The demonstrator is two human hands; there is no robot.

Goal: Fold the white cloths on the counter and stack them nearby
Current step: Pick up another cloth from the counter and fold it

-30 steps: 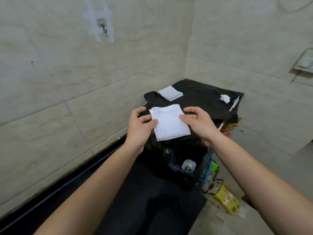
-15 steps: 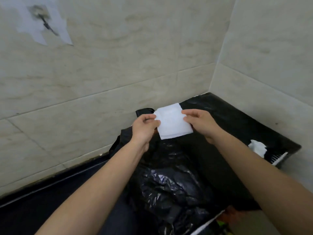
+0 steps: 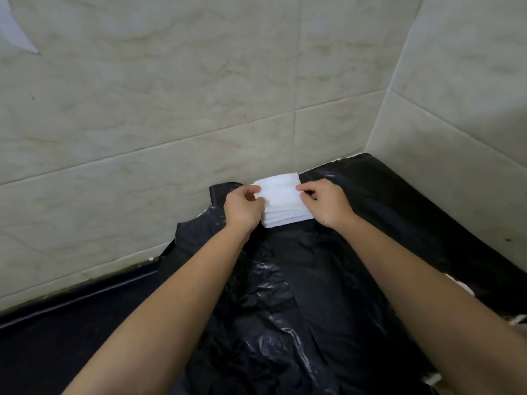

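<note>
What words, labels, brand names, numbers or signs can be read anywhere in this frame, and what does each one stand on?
None: no readable text appears in this frame.
The folded white cloths, pinched by the left hand and the right hand, are plain.
The black plastic sheet shows only creases and glare.
The wall tiles show only marbling.
The pale patch at the top left bears no lettering.

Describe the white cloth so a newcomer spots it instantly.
Find the black plastic sheet covering the counter in the tiled corner. At its far edge, by the wall, sits the folded white cloth, held between the left hand and right hand. Its bright, layered edges stand out against the black.
</note>
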